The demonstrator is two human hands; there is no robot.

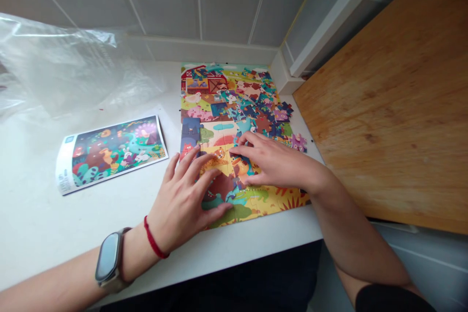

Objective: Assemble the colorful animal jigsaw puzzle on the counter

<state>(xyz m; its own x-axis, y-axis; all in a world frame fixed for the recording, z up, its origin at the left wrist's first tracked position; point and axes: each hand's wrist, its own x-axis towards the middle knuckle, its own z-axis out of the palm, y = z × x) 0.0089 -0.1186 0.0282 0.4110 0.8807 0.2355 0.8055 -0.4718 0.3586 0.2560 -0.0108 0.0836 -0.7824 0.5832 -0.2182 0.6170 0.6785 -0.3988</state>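
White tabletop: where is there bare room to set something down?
Bare: the white tabletop between the leaflet and left forearm, and left of the leaflet. Crowded: far left, with the plastic bag; the puzzle, with loose pieces, left hand and right hand over it.

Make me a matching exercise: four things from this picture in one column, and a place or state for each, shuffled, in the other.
Column one
1. Red wristband
2. Picture sheet
3. Plastic bag
4. Loose puzzle pieces

Column two
A. See-through and crumpled
B. Jumbled together, beyond the right hand
C. Between the watch and the left hand
D. Printed, with a curved left end

Right pairs: 1-C, 2-D, 3-A, 4-B
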